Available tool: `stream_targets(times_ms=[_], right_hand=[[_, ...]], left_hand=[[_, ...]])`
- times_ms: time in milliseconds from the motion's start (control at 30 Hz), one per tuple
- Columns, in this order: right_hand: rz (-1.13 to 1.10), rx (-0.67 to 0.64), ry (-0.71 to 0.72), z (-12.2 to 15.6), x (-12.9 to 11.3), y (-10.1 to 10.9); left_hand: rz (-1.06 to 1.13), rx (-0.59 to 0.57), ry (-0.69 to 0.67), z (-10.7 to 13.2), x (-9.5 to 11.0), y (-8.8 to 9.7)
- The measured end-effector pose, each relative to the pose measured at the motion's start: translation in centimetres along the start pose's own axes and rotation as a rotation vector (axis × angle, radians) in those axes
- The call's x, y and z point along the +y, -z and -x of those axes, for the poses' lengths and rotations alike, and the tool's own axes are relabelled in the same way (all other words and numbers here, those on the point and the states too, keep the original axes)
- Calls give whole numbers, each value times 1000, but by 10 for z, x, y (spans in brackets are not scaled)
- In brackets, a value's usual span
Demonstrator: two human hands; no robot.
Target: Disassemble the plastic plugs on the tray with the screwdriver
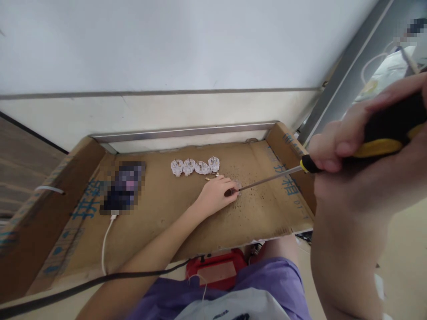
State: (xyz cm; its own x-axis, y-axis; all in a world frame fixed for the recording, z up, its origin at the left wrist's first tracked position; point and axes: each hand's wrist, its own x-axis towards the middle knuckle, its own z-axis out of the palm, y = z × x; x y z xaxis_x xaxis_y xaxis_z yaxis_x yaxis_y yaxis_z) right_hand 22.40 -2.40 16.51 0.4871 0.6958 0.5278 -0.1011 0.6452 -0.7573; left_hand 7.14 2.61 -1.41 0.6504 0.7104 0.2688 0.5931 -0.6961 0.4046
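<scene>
My right hand (370, 182) is wrapped round the black and yellow handle of a screwdriver (271, 176), high at the right and close to the camera. The long metal shaft slants down to the left, with its tip at the fingers of my left hand (216, 195). That hand is closed on a small clear plastic plug part (238, 184) against the cardboard. Its fingers hide most of the part, so I cannot tell whether the tip sits in a screw. Just beyond the left hand, several clear plugs with metal pins (189, 166) stand in a row.
Cardboard (173, 213) with raised sides covers the work surface, and dark specks lie scattered near the left hand. A phone (125, 186) with a white cable (106, 240) lies at the left. A black cable (133, 274) crosses in front. Below is a red object (218, 271).
</scene>
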Motion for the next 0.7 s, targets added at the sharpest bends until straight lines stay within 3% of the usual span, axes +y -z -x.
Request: stream_targets(times_ms=[167,300,400,467,533,700], right_hand=[[-41,-12,-10,-1,8,6],[-162,-224,23,-9,19,11],[-42,-221,33,-16,18,5],[36,-212,-34,-18,12,1],[89,-281,-76,-18,4,-2],[257,-514,139,-23,-14,-4]], left_hand=[[17,17,-10,0,0,-1],[4,26,-27,1,-2,-1],[1,21,-35,1,-2,-1],[0,17,-33,1,-2,-1],[-2,15,-33,1,-2,0],[8,16,-45,1,-1,1]])
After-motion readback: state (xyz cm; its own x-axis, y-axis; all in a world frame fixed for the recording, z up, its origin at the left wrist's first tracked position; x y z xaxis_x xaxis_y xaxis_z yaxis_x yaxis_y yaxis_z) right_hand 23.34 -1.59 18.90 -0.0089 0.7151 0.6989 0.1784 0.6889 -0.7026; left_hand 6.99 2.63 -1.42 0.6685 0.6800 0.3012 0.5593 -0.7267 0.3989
